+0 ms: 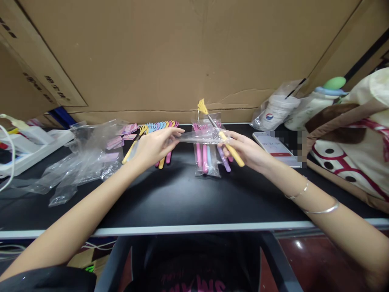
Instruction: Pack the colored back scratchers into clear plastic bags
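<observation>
My right hand (pixel 241 149) is closed around a back scratcher (pixel 234 153) with a yellow handle, a short metal rod and a yellow claw head, tilted up to the left. A clear plastic bag (pixel 196 137) stretches between my hands; its right end lies against the scratcher at my right fingers. My left hand (pixel 159 144) pinches the bag's left end. Behind my left hand lies a row of back scratchers (pixel 161 125) with yellow, blue and pink claw heads. Below the stretched bag, bagged back scratchers (pixel 205 158) with pink, blue and purple handles lie on the black table (pixel 182 198).
Loose clear bags (pixel 82 158) and small pink cards (pixel 129 129) lie at left, near a white power strip (pixel 36 146). At right are a phone (pixel 275 150), a bagged white cup (pixel 278 111), a bottle (pixel 316 105) and a cloth bag (pixel 352 138). Cardboard (pixel 170 52) stands behind.
</observation>
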`<state>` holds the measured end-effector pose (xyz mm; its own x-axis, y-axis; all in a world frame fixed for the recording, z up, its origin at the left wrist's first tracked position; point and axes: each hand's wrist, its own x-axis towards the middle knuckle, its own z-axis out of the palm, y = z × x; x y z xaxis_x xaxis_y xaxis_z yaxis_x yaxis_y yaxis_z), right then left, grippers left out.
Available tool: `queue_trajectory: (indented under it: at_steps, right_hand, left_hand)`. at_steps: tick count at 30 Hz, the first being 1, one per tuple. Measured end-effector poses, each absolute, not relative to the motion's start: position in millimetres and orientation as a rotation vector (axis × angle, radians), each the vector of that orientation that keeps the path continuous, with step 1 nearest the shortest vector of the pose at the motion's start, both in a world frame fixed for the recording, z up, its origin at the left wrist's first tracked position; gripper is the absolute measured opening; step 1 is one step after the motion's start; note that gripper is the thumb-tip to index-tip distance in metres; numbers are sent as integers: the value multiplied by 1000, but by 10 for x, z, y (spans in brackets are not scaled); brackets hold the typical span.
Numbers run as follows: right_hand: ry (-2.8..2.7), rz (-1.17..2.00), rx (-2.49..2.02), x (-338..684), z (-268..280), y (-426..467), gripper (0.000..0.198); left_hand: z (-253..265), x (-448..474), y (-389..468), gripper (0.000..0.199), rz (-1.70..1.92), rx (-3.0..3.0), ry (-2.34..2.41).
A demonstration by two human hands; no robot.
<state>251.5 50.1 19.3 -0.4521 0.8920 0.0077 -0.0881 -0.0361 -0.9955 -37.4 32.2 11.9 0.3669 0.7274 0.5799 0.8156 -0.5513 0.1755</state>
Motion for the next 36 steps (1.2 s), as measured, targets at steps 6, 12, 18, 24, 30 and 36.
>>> queue_trajectory:
  at_steps: [6, 12, 18, 24, 30, 36]
  right_hand:
    - [-1417, 1653, -862, 2493, 180, 451, 23]
    - [-1503, 1548, -845, 2493, 152, 501, 14]
    - [-1556, 1505, -904, 2505, 181, 490, 8]
    - [-1567, 1533, -859, 2496, 207, 444, 12]
    - [-1523, 1516, -871, 2463, 133, 461, 21]
    - [-1465, 1481, -834, 2432, 34, 494, 33]
  left_hand:
    - [120, -348, 296, 26, -899, -2529, -1406]
    - [134, -315, 266, 25, -803, -2535, -1410]
    - [106, -288, 256, 24, -818, -2587, -1387]
    - [105, -262, 237, 31, -705, -2701, -1537]
    - [49, -259, 270, 39, -590, -2800, -1456]
    - [-16, -254, 274, 53, -494, -2835, -1390]
